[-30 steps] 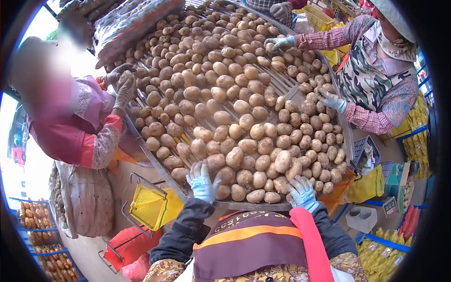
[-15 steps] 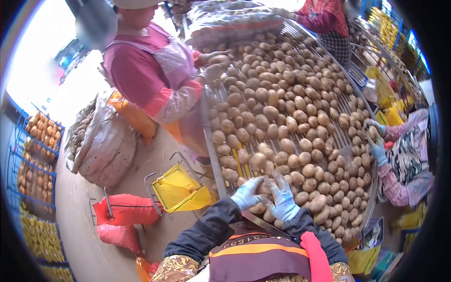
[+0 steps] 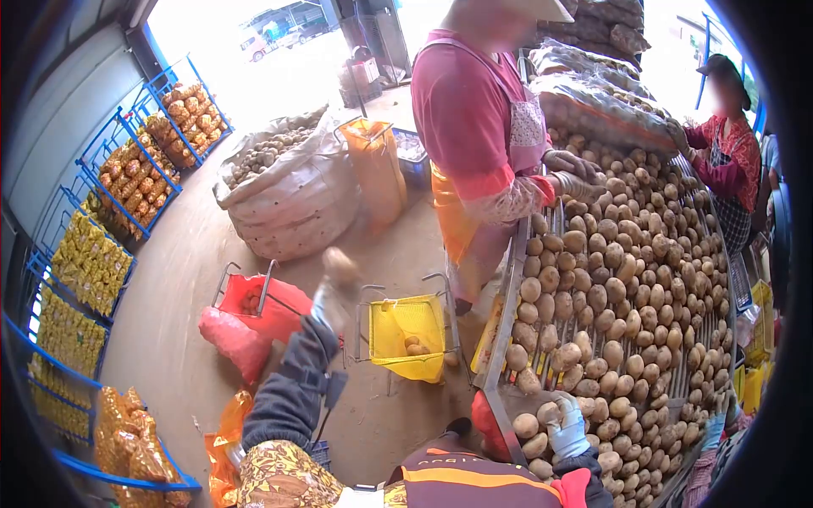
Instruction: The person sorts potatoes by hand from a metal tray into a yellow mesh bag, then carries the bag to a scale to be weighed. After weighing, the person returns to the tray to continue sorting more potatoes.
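Observation:
Many brown potatoes (image 3: 631, 313) lie over a slatted metal sorting table (image 3: 508, 313). My left hand (image 3: 333, 306), gloved and blurred, is stretched out to the left with a potato (image 3: 340, 264) at its fingertips. It is over the floor, between a red mesh bag (image 3: 284, 298) and a yellow mesh bag (image 3: 406, 326) on wire frames. A few potatoes lie inside the yellow bag. My right hand (image 3: 567, 430), in a light blue glove, rests on potatoes at the table's near left corner, its fingers curled around a potato (image 3: 549, 413).
A co-worker in pink (image 3: 466, 118) handles potatoes across the table's left edge. Another in red (image 3: 732, 152) is at the far right by stacked sacks (image 3: 605, 110). A third person's gloved hand (image 3: 714, 427) is at the right edge. A large white sack (image 3: 292, 212) stands behind the bags.
The view has turned left. My left hand has moved from the table out to the left with a potato. My right hand has stayed over the potatoes near the table's edge.

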A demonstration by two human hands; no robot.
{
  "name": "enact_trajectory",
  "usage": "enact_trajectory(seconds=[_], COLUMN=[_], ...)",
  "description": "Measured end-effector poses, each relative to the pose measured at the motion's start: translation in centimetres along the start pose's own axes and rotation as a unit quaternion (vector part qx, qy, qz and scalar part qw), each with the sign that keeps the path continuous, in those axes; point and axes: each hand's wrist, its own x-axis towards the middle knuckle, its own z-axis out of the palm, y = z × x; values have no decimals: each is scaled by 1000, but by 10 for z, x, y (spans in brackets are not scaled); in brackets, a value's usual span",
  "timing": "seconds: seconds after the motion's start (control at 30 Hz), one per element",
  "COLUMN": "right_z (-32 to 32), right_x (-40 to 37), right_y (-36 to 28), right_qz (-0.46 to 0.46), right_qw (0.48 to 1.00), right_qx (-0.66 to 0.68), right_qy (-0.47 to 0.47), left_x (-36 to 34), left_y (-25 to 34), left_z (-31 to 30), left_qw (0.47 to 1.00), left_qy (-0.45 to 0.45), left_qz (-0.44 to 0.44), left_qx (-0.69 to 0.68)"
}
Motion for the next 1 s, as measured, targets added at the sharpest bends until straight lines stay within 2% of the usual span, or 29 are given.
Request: enact_trajectory(seconds=[0.03, 0.07, 0.13, 0.2, 0.27, 0.3, 0.33, 0.37, 0.4, 0.43, 0.47, 0.53, 0.6, 0.67, 0.7, 0.73, 0.77, 0.83, 0.87, 0.97, 1.0], right_z=[-1, -2, 0, 2, -5, -5, -14, -28, -46, -61, -62, -69, -68, -55, -46, -38, -26, -14, -14, -14, -19], right_x=[-2, -2, -6, -13, -19, -36, -48, -57, -68, -89, -120, -178, -225, -262, -279, -290, -297, -304, -302, -297, -291], right_y=[-1, 0, 6, 6, -9, 13, 17, 14, 10, 12, 31, 50, 44, 33, 30, 25, 21, 12, 7, 17, 24], right_qz=[18, 35, 45, 44, 44, 75, 74, 132, 149, 169, 243, 298, 352, 403, 411, 418, 450, 456, 469, 465, 465], right_qw=[1000, 999, 998, 996, 989, 982, 972, 958, 947, 933, 886, 831, 787, 759, 761, 763, 747, 755, 761, 786, 792], right_qx=[-15, -31, -29, -59, -100, -124, -156, -171, -193, -219, -266, -305, -295, -304, -314, -321, -344, -333, -317, -295, -292], right_qy=[11, 25, 37, 57, 100, 120, 162, 187, 210, 230, 293, 357, 411, 410, 392, 374, 347, 334, 317, 283, 266], left_x=[36, 65, 101, 111, 107, 60, 36, 1, -40, -74, -105, -155, -195, -228, -237, -253, -264, -285, -292, -295, -295], left_y=[50, 70, 87, 37, -58, -101, -137, -172, -203, -228, -252, -297, -329, -360, -379, -387, -403, -434, -454, -487, -492], left_z=[-9, -10, 4, 3, -8, 31, 42, 73, 104, 127, 142, 153, 164, 169, 167, 181, 184, 192, 182, 175, 177], left_qw=[995, 969, 939, 900, 774, 818, 676, 645, 611, 537, 460, 371, 332, 278, 217, 199, 170, 98, 150, 162, 131], left_qy=[-68, 64, 246, 184, 21, -70, -183, -280, -381, -475, -558, -679, -757, -807, -827, -855, -871, -889, -886, -894, -892], left_qz=[73, 237, 192, 85, 208, 186, 251, 252, 252, 264, 285, 269, 223, 212, 256, 194, 209, 230, 261, 280, 285], left_qx=[-7, 15, 144, 386, 597, 540, 668, 665, 647, 645, 629, 573, 517, 476, 452, 438, 410, 383, 354, 311, 326])
